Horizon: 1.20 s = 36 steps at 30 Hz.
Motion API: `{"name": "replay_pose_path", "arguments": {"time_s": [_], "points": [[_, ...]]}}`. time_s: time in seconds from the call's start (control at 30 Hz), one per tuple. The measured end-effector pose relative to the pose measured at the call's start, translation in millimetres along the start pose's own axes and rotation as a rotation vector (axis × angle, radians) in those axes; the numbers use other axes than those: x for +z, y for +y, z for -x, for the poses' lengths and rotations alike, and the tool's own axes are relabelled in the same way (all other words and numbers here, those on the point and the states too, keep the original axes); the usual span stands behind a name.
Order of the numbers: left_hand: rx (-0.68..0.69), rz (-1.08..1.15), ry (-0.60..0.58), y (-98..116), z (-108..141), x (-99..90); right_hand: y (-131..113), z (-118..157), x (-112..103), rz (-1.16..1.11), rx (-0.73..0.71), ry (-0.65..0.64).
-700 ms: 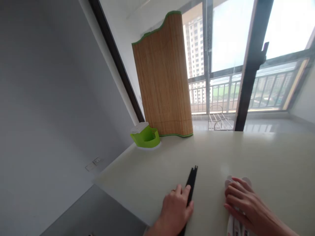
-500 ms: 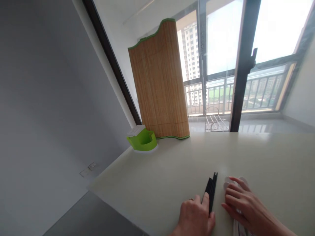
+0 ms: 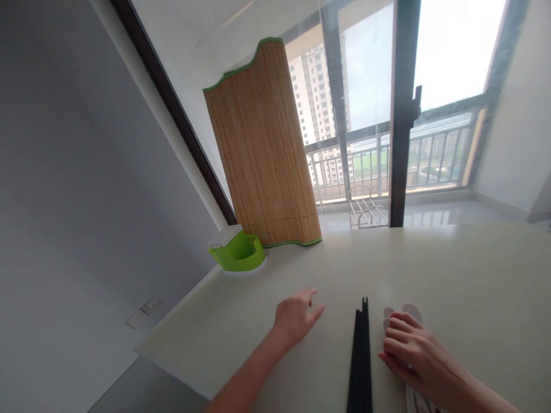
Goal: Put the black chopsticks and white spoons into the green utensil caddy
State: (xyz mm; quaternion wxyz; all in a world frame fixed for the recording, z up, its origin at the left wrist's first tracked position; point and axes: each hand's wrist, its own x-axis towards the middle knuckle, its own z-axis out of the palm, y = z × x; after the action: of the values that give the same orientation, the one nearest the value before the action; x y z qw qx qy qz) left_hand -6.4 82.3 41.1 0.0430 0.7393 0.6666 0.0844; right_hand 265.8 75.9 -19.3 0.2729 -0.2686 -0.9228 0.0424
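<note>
Near the front edge of the pale surface (image 3: 430, 269), a bundle of black chopsticks (image 3: 361, 355) lies flat, pointing straight toward the far edge, with its near end running off the bottom of the picture. Nobody's gripping them right now.

Left hand (image 3: 295, 318) is just left of the chopsticks, not touching them, fingers loosely spread and hovering low over the surface, holding nothing. Right hand (image 3: 408, 353) sits just right of the chopsticks, fingers curled down flat on top of some white spoons (image 3: 407, 311); you can see a couple of rounded white ends poking out past the fingertips and some more white under the wrist. It looks like pressing down more than a proper clamp, but the palm covers most of it, so I can't say for sure.

Over at the far left corner there's a green holder (image 3: 239, 255) with a white ribbed top, and right behind it a tall bamboo mat (image 3: 262, 149) with green trim standing upright in a wavy curve. Past the far edge is a big window with a balcony railing (image 3: 365, 166) and high-rises outside.
</note>
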Motion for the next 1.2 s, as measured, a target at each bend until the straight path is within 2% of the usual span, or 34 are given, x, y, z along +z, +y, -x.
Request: {"name": "replay_pose_path", "arguments": {"time_s": [0.17,0.23,0.3,0.43,0.57,0.7,0.8,0.93,1.2], "points": [[-0.270,-0.170,0.292,-92.5,-61.1,-32.4,2.5,1.5,3.4,0.000,0.012,-0.009],[-0.379,-0.232,0.337,-122.5,-73.6,-42.5,3.5,2.3,5.3,0.003,0.011,-0.010],[-0.453,-0.272,0.332,-145.3,-79.5,-48.3,3.9,2.8,6.4,0.005,0.017,-0.011],[-0.489,-0.303,0.272,-169.1,-81.7,-46.8,2.8,2.9,6.0,0.013,0.033,-0.017],[-0.474,-0.340,0.249,-170.6,-82.2,-40.4,1.5,1.8,4.6,0.005,0.043,-0.021],[-0.390,-0.373,0.256,-151.0,-83.3,-36.3,1.0,0.1,3.6,0.004,0.041,-0.015],[-0.272,-0.388,0.253,-120.1,-84.6,-31.2,0.4,-0.9,2.6,0.009,0.044,-0.011],[-0.085,-0.392,0.236,-61.2,-86.1,-19.9,-1.7,-1.4,0.2,0.010,0.063,-0.017],[0.233,-0.378,0.232,73.2,-77.8,11.2,-2.2,-1.8,-2.0,0.065,0.083,-0.012]]}}
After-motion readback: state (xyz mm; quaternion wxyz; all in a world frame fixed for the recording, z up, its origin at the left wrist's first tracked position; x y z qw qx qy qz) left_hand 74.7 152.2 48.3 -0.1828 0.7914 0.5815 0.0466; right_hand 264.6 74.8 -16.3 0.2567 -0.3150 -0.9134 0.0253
